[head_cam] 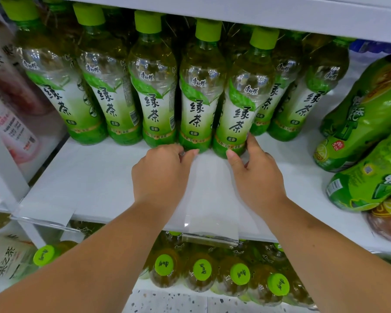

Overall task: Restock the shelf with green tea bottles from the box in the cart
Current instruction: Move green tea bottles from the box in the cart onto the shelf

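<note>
On the white shelf [95, 177] ahead of me, green tea bottles [106, 91] are standing upright in a row along the far part. Their labels are facing me, and more of them are standing behind. I am reaching in from the near side with both hands.

My right hand [255, 175] is gripping the foot of the fifth bottle [242, 109] from the left. The thumb is lying across its near face and the fingers are wrapping round its right side. That bottle is standing against the fourth bottle [200, 93] on its left.

My left hand [160, 170] is sitting at the foot of the fourth bottle with its fingers curled and one fingertip touching the base. I cannot tell whether it is actually holding the bottle, since the knuckles are hiding the contact.

To the right on the same shelf, larger green-wrapped bottles [366, 118] are leaning over, tilted toward the row. To the left, pink-labelled drinks [11, 123] are standing, too blurred for me to read. Beneath the shelf and nearer to me, lime-topped bottles [201, 269] are showing their lids, packed close together.
</note>
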A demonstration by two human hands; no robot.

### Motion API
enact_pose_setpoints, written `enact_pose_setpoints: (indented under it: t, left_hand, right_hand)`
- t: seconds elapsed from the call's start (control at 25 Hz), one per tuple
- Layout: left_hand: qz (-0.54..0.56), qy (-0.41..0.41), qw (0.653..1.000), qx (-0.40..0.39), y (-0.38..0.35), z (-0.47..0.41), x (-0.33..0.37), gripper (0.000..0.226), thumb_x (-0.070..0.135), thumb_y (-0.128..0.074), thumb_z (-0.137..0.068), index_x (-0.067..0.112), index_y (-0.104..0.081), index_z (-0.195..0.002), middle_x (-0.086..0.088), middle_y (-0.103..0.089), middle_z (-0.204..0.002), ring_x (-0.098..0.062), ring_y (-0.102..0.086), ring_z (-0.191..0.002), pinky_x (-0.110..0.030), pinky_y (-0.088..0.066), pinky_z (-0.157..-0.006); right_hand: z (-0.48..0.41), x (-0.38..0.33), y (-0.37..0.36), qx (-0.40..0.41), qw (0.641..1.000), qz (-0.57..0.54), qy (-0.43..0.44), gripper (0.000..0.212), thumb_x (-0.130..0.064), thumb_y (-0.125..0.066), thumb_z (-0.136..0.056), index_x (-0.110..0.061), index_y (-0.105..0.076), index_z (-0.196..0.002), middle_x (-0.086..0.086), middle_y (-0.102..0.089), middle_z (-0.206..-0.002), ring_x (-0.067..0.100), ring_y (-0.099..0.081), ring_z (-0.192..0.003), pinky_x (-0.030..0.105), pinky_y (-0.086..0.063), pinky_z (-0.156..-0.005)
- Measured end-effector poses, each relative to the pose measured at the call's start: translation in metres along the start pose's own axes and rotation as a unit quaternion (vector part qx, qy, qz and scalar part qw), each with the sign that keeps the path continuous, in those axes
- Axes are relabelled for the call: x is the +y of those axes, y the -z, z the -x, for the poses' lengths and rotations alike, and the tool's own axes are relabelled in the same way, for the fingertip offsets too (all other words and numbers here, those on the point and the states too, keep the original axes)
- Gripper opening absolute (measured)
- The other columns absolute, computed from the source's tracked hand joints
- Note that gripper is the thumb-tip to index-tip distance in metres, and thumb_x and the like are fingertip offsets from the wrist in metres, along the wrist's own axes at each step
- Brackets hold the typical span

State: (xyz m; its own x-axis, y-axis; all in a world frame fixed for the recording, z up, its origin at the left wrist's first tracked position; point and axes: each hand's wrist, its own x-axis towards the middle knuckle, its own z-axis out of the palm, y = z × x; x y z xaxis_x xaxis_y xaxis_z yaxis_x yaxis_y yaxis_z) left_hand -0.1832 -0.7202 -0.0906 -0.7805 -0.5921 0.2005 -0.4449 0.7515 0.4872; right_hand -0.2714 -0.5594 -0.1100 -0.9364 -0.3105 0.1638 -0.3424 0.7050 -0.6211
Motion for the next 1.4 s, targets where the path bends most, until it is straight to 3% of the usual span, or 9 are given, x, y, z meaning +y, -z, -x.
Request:
enact_pose_setpoints:
  t: [0.16,0.28,0.44,0.52,0.64,0.8,1.04,1.24,1.4]
  left_hand:
    - [0.025,0.006,1.0,-0.01,0.001,0.0,-0.002,0.046,0.058,-0.054,-0.094,0.018,-0.062,-0.07,0.003,-0.059,-0.06,-0.021,-0.056,-0.064,-0.028,-0.038,-0.052]
    - [0.053,0.007,0.998,-0.018,0.001,-0.002,-0.003,0.045,0.056,-0.057,-0.093,0.018,-0.061,-0.07,0.004,-0.06,-0.062,-0.02,-0.057,-0.064,-0.029,-0.041,-0.054]
    - [0.104,0.023,0.993,-0.054,0.008,-0.002,-0.005,0.038,0.052,-0.059,-0.093,0.018,-0.066,-0.077,0.008,-0.065,-0.07,-0.021,-0.063,-0.074,-0.028,-0.043,-0.056]
    - [0.148,0.048,0.982,-0.104,0.016,-0.002,-0.006,0.025,0.047,-0.062,-0.093,0.025,-0.072,-0.096,0.016,-0.064,-0.083,-0.016,-0.064,-0.09,-0.03,-0.048,-0.07]
    - [0.241,0.09,0.947,-0.193,0.035,0.003,-0.006,0.047,0.04,-0.065,-0.091,0.021,-0.06,-0.134,0.012,-0.062,-0.106,-0.016,-0.06,-0.108,-0.03,-0.046,-0.095]
    - [0.3,0.106,0.911,-0.263,0.062,0.029,-0.013,0.056,0.044,-0.06,-0.095,0.027,-0.046,-0.147,0.008,-0.055,-0.135,-0.015,-0.055,-0.121,-0.039,-0.043,-0.107]
    - [0.319,0.112,0.884,-0.324,0.1,0.082,-0.021,0.054,0.049,-0.05,-0.099,0.031,-0.041,-0.149,0.009,-0.05,-0.137,-0.011,-0.05,-0.116,-0.029,-0.037,-0.095]
    - [0.301,0.129,0.873,-0.362,0.136,0.129,-0.034,0.057,0.059,-0.046,-0.097,0.028,-0.046,-0.145,0.009,-0.053,-0.14,-0.015,-0.052,-0.127,-0.044,-0.041,-0.11]
    - [0.248,0.097,0.884,-0.384,0.161,0.184,-0.02,0.048,0.053,-0.046,-0.099,0.03,-0.051,-0.141,0.014,-0.055,-0.13,-0.01,-0.054,-0.119,-0.033,-0.042,-0.098]
  right_hand:
    - [0.001,-0.002,0.0,-0.015,1.0,-0.018,-0.011,0.058,-0.052,-0.047,-0.096,-0.04,-0.029,-0.149,-0.006,-0.054,-0.086,0.026,-0.057,-0.096,0.032,-0.04,-0.071]
    - [-0.002,-0.003,0.002,-0.028,0.999,-0.041,-0.02,0.056,-0.049,-0.05,-0.095,-0.039,-0.032,-0.147,-0.004,-0.065,-0.111,0.026,-0.057,-0.11,0.036,-0.047,-0.084]
    - [0.001,-0.021,0.015,-0.063,0.98,-0.177,-0.07,0.044,-0.023,-0.059,-0.097,-0.026,-0.049,-0.14,-0.017,-0.062,-0.119,-0.007,-0.056,-0.113,0.015,-0.044,-0.095]
    - [0.008,-0.034,0.022,-0.056,0.96,-0.24,-0.131,0.034,-0.012,-0.061,-0.095,-0.02,-0.057,-0.127,-0.014,-0.064,-0.108,-0.007,-0.061,-0.101,0.008,-0.045,-0.083]
    - [0.031,-0.053,0.034,-0.035,0.935,-0.275,-0.22,0.035,-0.02,-0.063,-0.094,-0.021,-0.058,-0.129,-0.005,-0.064,-0.111,0.014,-0.058,-0.104,0.027,-0.045,-0.09]
    - [0.071,-0.078,0.047,-0.045,0.922,-0.28,-0.263,0.045,-0.031,-0.059,-0.097,-0.025,-0.051,-0.142,-0.008,-0.054,-0.121,0.012,-0.051,-0.106,0.026,-0.038,-0.091]
    - [0.135,-0.101,0.061,-0.077,0.911,-0.277,-0.294,0.043,-0.035,-0.054,-0.099,-0.031,-0.051,-0.141,-0.008,-0.052,-0.136,0.009,-0.048,-0.111,0.026,-0.034,-0.094]
    - [0.207,-0.11,0.072,-0.105,0.904,-0.293,-0.293,0.048,-0.031,-0.054,-0.101,-0.025,-0.044,-0.148,-0.008,-0.054,-0.14,0.004,-0.051,-0.114,0.017,-0.039,-0.087]
    - [0.264,-0.097,0.09,-0.1,0.9,-0.303,-0.298,0.046,-0.031,-0.057,-0.099,-0.026,-0.047,-0.144,-0.013,-0.058,-0.126,0.006,-0.054,-0.118,0.033,-0.045,-0.105]
